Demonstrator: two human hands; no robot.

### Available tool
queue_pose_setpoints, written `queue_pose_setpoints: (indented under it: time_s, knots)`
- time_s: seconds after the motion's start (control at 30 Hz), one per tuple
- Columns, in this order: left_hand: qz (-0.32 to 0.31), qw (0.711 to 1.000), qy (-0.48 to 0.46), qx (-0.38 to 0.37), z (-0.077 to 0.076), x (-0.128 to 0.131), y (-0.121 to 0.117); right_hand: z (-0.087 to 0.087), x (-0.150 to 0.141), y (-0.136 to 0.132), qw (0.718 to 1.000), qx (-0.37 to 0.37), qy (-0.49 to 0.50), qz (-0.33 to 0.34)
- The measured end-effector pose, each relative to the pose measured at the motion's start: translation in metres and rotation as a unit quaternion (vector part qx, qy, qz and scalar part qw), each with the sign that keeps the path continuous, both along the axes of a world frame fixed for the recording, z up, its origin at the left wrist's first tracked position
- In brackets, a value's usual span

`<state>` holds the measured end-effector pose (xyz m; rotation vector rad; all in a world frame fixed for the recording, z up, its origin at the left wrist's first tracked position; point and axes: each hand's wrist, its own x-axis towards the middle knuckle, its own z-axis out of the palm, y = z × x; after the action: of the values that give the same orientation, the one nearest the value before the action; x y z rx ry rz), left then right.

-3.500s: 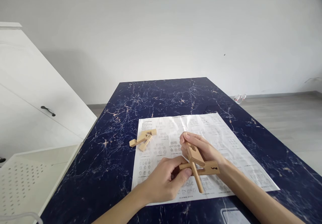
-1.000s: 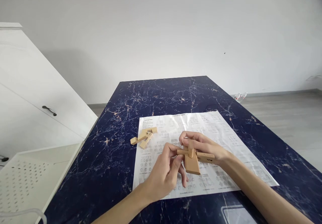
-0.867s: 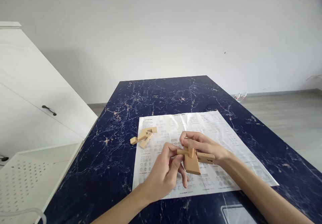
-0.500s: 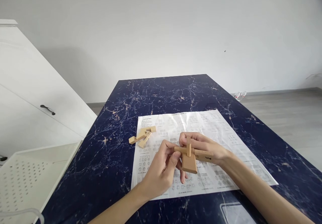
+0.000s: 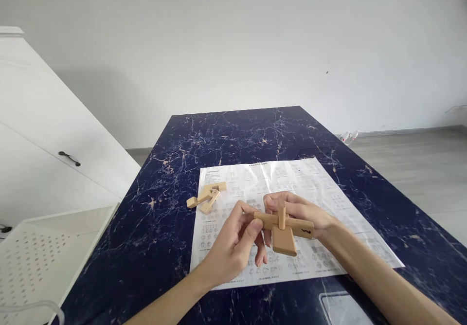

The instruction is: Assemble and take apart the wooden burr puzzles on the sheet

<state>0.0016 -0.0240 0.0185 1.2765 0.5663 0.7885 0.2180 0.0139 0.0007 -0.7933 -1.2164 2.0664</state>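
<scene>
Both of my hands hold one cross-shaped wooden puzzle (image 5: 284, 242) made of interlocking bars, raised above the printed sheet. My left hand (image 5: 235, 247) pinches its left end between thumb and fingers. From behind and to the right, my right hand (image 5: 301, 209) grips it, with several fingers hidden by the wood. One bar stands up at the middle, and a wide block points toward me. The right-hand bar carries a black squiggle mark. Loose wooden puzzle pieces (image 5: 207, 198), some notched, lie together on the sheet's left edge.
The creased white sheet (image 5: 241, 184) with small printed diagrams lies on a dark blue marbled table (image 5: 226, 135). A pale rectangular object (image 5: 343, 308) sits at the near edge. Left of the table stand a white cabinet (image 5: 54, 120) and a perforated white surface (image 5: 36, 257).
The wooden puzzle has moved slightly right and turned a little in my hands. Its left and right bars now look more in line. The loose pieces have stayed put.
</scene>
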Motion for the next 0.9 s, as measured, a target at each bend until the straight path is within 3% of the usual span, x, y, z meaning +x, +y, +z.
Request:
queue_pose_setpoints:
  time_s: [0.3,0.63,0.77,0.9]
  knots:
    - [0.021,0.999,-0.019,-0.021,0.001,0.0,0.005,0.005,-0.002,-0.001,1.0,0.005,0.012,-0.028]
    - [0.108,0.99,-0.032,-0.087,-0.006,0.0,0.017,-0.002,-0.002,0.004,0.99,-0.028,0.051,-0.131]
    - [0.141,0.984,-0.017,-0.109,-0.007,0.001,0.016,0.0,-0.003,0.007,0.975,-0.014,0.062,-0.213]
    - [0.147,0.983,-0.008,-0.107,-0.008,0.002,0.015,0.001,-0.006,0.01,0.939,0.033,0.043,-0.341]
